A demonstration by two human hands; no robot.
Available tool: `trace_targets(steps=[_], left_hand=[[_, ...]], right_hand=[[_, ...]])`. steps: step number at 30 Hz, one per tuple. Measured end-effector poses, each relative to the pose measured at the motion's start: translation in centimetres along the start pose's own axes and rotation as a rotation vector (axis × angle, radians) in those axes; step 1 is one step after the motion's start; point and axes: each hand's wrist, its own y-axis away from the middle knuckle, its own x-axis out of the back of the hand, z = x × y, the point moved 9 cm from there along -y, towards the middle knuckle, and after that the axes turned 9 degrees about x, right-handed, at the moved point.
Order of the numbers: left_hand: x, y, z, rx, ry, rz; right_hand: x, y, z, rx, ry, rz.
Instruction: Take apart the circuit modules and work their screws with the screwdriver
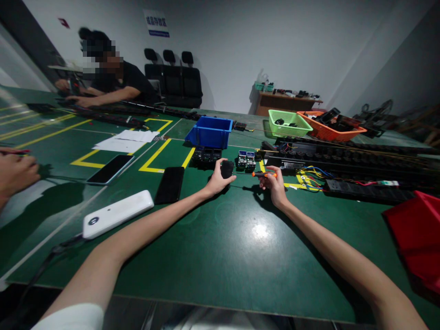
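Note:
My left hand [217,179] is closed around a small black block-shaped part [227,169], held just above the green table. In my right hand [275,185] is a screwdriver [264,174] with an orange and black handle, its thin shaft pointing left at the black part. I cannot tell whether the tip touches it. Just beyond my hands stand two small blue-and-white modules [246,159]. Several black modules [206,156] sit in a row behind my left hand, in front of a blue bin [210,132].
Left of my left arm lie a black phone [169,184], a white power bank [118,214] with a cable, and another phone [110,169]. Long black rails with wires [343,162] run along the right. A red bin [415,238] stands at right. Another person's hand [17,174] is at far left.

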Motion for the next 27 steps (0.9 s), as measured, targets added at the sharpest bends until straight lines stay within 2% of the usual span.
trace_targets(steps=[12,19,27], left_hand=[[-0.01,0.02,0.26,0.003,-0.011,-0.003],[0.24,-0.05,-0.17,0.023,-0.008,0.03],[0.04,-0.02,-0.58,0.08,0.045,-0.013]], right_hand=[[0.0,-0.05,-0.9,0.07,0.091,0.024],[-0.54,0.18,-0.31,0.014,-0.061,-0.04],[-0.34,0.03,-0.87,0.07,-0.01,-0.007]])
